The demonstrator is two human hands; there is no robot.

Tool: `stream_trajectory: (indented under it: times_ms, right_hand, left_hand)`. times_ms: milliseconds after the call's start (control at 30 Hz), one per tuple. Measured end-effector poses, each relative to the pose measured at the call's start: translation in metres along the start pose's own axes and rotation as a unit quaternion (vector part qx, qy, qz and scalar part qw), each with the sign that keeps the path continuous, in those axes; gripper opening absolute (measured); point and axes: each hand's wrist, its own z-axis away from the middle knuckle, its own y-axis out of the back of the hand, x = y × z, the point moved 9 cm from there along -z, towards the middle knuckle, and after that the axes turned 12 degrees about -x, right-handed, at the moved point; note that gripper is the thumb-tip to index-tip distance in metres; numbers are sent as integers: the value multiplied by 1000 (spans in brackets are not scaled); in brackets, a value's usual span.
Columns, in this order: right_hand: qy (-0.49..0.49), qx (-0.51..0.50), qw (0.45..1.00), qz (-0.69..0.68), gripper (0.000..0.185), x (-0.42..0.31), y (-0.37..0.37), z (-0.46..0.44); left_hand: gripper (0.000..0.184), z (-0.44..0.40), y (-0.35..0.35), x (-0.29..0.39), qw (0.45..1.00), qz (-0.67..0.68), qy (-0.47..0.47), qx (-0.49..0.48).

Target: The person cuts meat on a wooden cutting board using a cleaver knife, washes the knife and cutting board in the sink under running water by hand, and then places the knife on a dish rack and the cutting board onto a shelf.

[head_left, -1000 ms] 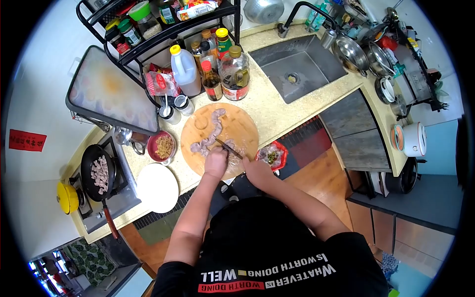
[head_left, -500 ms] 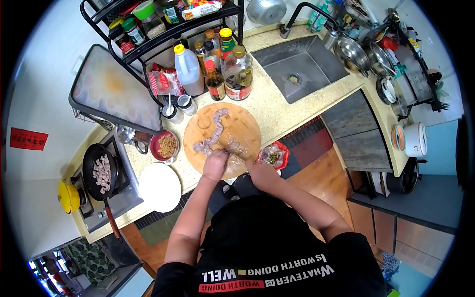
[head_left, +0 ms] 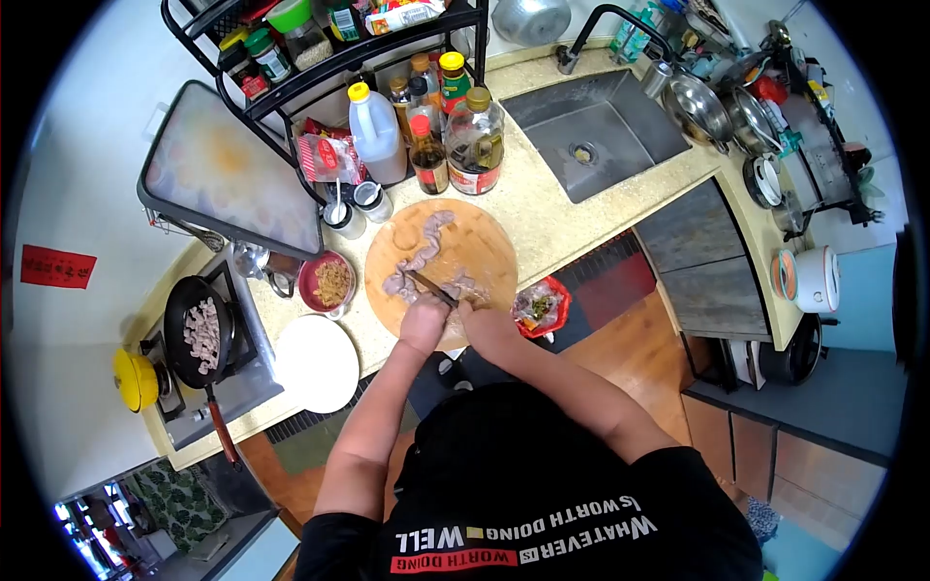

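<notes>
A round wooden cutting board (head_left: 484, 232) lies on the counter. A long pale pinkish strip of meat (head_left: 423, 256) curves over its left half, and smaller pale pieces (head_left: 471, 286) lie right of the knife. My right hand (head_left: 487, 329) is closed on the handle of a dark knife (head_left: 431, 288), whose blade points up and left across the lower end of the strip. Beside it my left hand (head_left: 424, 323) is closed at the board's lower part, near the blade. What its fingers hold is too small and hidden to make out.
A white plate (head_left: 317, 364) and a red bowl of minced food (head_left: 326, 282) stand left of the board. A pan with meat pieces (head_left: 201, 334) sits on the stove. Bottles (head_left: 475, 145) stand behind, a red bin (head_left: 542, 307) right, the sink (head_left: 601, 136) beyond.
My right hand has moved left, closer to my left hand, and the knife blade now reaches farther up and left over the strip. The whole view has shifted slightly.
</notes>
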Motion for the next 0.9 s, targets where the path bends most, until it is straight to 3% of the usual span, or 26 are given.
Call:
stream_trajectory:
  times_ms: [100,200,400,500,900]
  right_hand:
    - [-2,-6,1000,-17,19,4,6,16]
    - [-1,-8,999,-36,20,21,5,37]
    - [-1,33,997,-67,22,44,10,49]
    - [51,23,997,-61,21,22,12,59]
    - [44,-50,996,-63,17,8,0,60]
  left_hand:
    - [10,6,8,6,1000,10,2,21]
    - [14,21,39,20,989,27,-24,143]
    - [14,19,19,4,992,63,-15,104]
    - [10,18,11,1,995,44,-27,83]
    - [9,9,0,3,998,-5,-46,-35]
